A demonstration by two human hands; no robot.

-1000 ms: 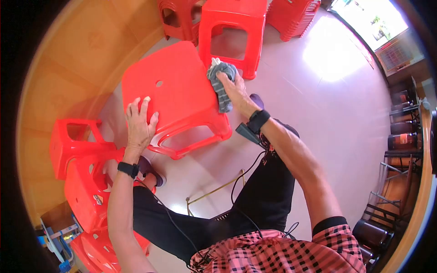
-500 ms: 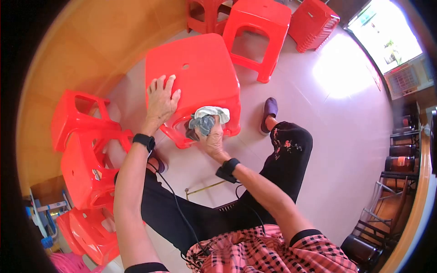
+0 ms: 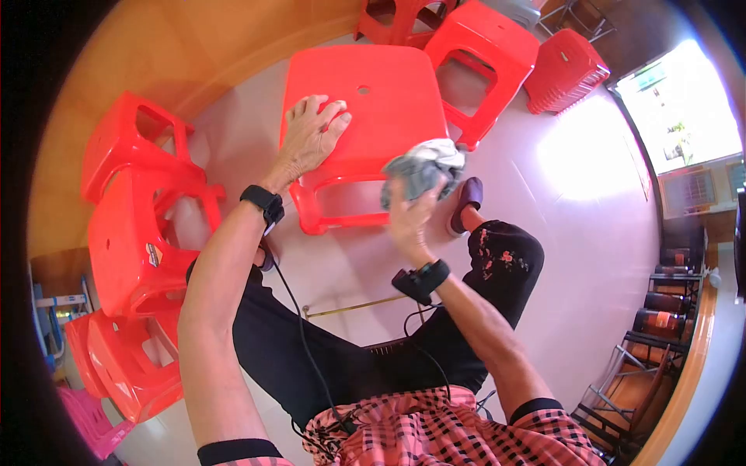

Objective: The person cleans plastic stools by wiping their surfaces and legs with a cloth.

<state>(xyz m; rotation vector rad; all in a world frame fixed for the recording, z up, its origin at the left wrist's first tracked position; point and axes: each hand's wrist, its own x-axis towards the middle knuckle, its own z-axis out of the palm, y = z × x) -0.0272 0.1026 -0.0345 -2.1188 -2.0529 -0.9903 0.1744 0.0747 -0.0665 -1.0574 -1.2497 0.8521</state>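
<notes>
A red plastic stool (image 3: 388, 116) with a small hole in its seat stands in front of me. My left hand (image 3: 311, 138) lies on the left part of the seat with its fingers spread. At the stool's near right corner, my right hand (image 3: 413, 221) holds a crumpled grey and white cloth (image 3: 426, 171) against the edge and leg. The right fingers are somewhat blurred and partly hidden by the cloth.
More red stools stand at the left (image 3: 128, 241) and behind on the right (image 3: 486, 62). A red stack of stools (image 3: 566, 70) is further right. Folding chairs (image 3: 622, 380) line the right wall. A brass-coloured bar (image 3: 361, 307) lies before my seat.
My right hand and the cloth have moved from the stool's front side to its near right corner. My left hand remains on the seat. The camera view has shifted.
</notes>
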